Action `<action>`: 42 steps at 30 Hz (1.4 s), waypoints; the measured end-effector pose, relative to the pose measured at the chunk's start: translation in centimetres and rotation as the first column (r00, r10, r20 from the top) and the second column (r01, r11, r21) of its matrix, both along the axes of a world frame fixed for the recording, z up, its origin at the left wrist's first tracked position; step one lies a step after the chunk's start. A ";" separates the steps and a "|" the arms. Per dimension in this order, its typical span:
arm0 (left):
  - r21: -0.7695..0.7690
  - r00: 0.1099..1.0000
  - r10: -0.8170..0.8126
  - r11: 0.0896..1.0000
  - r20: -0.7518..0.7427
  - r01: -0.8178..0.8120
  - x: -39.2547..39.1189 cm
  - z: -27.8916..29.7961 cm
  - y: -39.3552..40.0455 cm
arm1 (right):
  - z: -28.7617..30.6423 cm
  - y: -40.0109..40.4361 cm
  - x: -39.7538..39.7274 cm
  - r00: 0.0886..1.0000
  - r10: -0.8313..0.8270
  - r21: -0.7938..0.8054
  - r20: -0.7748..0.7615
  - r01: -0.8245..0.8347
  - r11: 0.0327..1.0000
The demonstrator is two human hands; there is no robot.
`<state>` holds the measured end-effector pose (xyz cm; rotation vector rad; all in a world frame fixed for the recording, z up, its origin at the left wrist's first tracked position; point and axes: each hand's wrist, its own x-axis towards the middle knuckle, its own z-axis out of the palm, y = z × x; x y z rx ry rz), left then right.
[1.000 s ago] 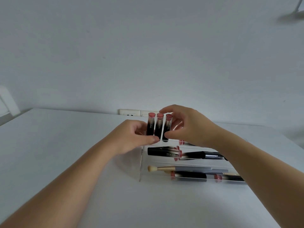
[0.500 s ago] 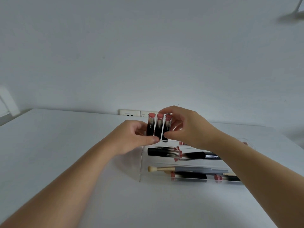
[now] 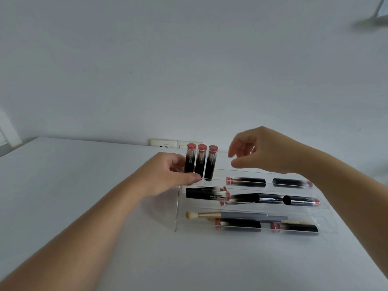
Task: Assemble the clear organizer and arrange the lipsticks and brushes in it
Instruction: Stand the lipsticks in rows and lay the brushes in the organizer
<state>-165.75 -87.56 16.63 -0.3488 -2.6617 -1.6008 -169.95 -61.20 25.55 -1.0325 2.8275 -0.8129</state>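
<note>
The clear tiered organizer [image 3: 178, 213] stands on the white table. At the left end of its top tier, three black lipsticks [image 3: 201, 162] with pink caps stand upright side by side. My left hand [image 3: 165, 175] grips that end, thumb across the clear front wall at the lipsticks' bases and fingers behind. My right hand [image 3: 264, 152] hovers open to the right of the upright lipsticks, touching nothing. Two more lipsticks [image 3: 245, 182] lie in the top tier. In the middle tier lie lipsticks and a black brush [image 3: 264, 199]. A grey-handled brush [image 3: 231, 215] and two lipsticks fill the bottom tier.
A white wall socket [image 3: 176, 143] sits on the wall right behind the upright lipsticks. The white table [image 3: 84, 185] runs left to an edge near a window frame [image 3: 8, 131]. The wall rises close behind the organizer.
My right hand has let go of the rightmost upright lipstick and drawn back up and to the right. My left hand keeps its grip. The three lipsticks still stand.
</note>
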 end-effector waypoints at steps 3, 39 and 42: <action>0.007 1.000 -0.001 1.000 0.002 0.001 0.0 0.0 0.0 | 0.1 0.6 -0.6 0.994 0.027 0.175 0.107 -0.046 0.983; 0.006 1.000 0.013 1.000 0.026 -0.013 0.0 -0.1 0.0 | -0.9 1.4 -0.6 0.986 0.011 -0.162 0.166 0.016 0.987; 0.002 1.000 0.014 1.000 0.023 -0.014 0.0 -0.1 -0.1 | -1.6 1.4 -0.3 0.994 0.002 -0.225 0.114 0.024 0.974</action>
